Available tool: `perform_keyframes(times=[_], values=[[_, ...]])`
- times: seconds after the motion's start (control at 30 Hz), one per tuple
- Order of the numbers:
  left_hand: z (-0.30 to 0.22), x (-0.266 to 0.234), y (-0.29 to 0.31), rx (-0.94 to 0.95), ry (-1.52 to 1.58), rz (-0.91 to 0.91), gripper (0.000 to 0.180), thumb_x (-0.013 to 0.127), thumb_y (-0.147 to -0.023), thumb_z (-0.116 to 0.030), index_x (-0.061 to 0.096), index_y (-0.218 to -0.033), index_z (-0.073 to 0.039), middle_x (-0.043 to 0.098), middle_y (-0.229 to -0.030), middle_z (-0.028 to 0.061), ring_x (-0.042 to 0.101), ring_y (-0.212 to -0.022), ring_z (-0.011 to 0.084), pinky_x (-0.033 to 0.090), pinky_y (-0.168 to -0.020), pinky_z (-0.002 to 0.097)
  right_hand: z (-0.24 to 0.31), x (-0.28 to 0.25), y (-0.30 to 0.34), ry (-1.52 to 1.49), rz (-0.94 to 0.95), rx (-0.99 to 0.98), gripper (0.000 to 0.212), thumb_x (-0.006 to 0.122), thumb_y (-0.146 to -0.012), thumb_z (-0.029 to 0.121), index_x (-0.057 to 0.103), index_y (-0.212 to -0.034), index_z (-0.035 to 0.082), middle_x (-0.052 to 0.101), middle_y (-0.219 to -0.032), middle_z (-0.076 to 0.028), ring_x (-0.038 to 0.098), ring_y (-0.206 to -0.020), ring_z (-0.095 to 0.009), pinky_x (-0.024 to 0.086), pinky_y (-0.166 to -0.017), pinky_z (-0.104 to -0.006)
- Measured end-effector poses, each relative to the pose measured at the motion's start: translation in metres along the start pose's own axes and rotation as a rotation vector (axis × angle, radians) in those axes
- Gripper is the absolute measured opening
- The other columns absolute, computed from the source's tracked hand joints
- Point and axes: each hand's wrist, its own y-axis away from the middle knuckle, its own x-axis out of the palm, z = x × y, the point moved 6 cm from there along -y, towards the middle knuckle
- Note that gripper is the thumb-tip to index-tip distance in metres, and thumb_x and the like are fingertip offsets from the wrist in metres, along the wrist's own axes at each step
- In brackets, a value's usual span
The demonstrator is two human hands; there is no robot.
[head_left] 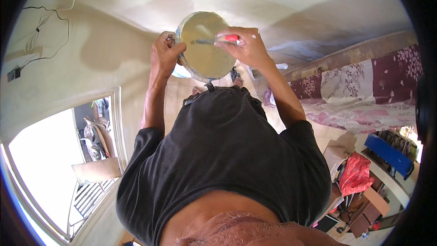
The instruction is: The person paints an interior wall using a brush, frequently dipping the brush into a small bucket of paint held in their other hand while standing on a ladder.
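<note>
A round bucket of beige, creamy paint is held up in front of my chest. My left hand grips its left rim, with the thumb over the edge and the fingers outside. Between the closed fingers of my right hand is a paintbrush with a red part on its handle. The brush's dark end points left over the paint and is smeared by motion. Whether the bristles touch the surface I cannot tell. Pale splashes mark the back of my right hand.
A bed with a maroon and white floral cover stands at the right. Behind it, a wall shows patchy paint. On the left are a bright window and hanging cables. Household goods, including a red bag, are piled at lower right.
</note>
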Motion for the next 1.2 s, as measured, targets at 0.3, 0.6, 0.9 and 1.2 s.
perform_keyframes(times=[0.3, 0.6, 0.9, 1.2], values=[[-0.003, 0.005, 0.002, 0.004, -0.015, 0.056, 0.025, 0.067, -0.074, -0.007, 0.060, -0.094, 0.008, 0.054, -0.060, 0.0010, 0.053, -0.048, 0.0093, 0.046, -0.042, 0.0262, -0.001, -0.019, -0.011, 0.184, -0.212, -0.153, 0.021, 0.081, -0.078, 0.004, 0.072, -0.096, 0.002, 0.075, -0.093, -0.013, 0.073, -0.075, -0.019, 0.057, -0.065, -0.0281], [0.003, 0.001, -0.001, 0.033, 0.044, -0.009, 0.025, 0.067, -0.075, -0.007, 0.058, -0.094, 0.009, 0.054, -0.062, 0.0011, 0.053, -0.050, 0.0085, 0.047, -0.042, 0.0259, 0.011, -0.063, 0.019, 0.044, -0.279, 0.075, 0.018, 0.079, -0.081, 0.011, 0.072, -0.093, 0.000, 0.074, -0.081, -0.013, 0.069, -0.068, -0.015, 0.054, -0.063, -0.0280], [-0.003, 0.003, -0.002, 0.056, 0.039, -0.033, 0.027, 0.067, -0.075, -0.007, 0.059, -0.094, 0.010, 0.054, -0.062, 0.0015, 0.053, -0.051, 0.0090, 0.046, -0.043, 0.0262, -0.010, -0.010, 0.035, -0.059, -0.104, 0.399, 0.016, 0.079, -0.077, 0.008, 0.070, -0.085, -0.003, 0.069, -0.069, -0.004, 0.056, -0.062, -0.006, 0.049, -0.060, -0.0260], [-0.015, 0.001, 0.009, 0.060, -0.155, -0.045, 0.022, 0.066, -0.075, -0.014, 0.056, -0.085, 0.004, 0.052, -0.068, 0.0033, 0.047, -0.060, 0.0110, 0.041, -0.049, 0.0304, -0.009, -0.040, 0.021, 0.440, -0.355, 0.254, 0.022, 0.072, -0.078, 0.019, 0.058, -0.073, 0.003, 0.058, -0.063, -0.021, 0.060, -0.057, -0.040, 0.049, -0.053, -0.0422]])
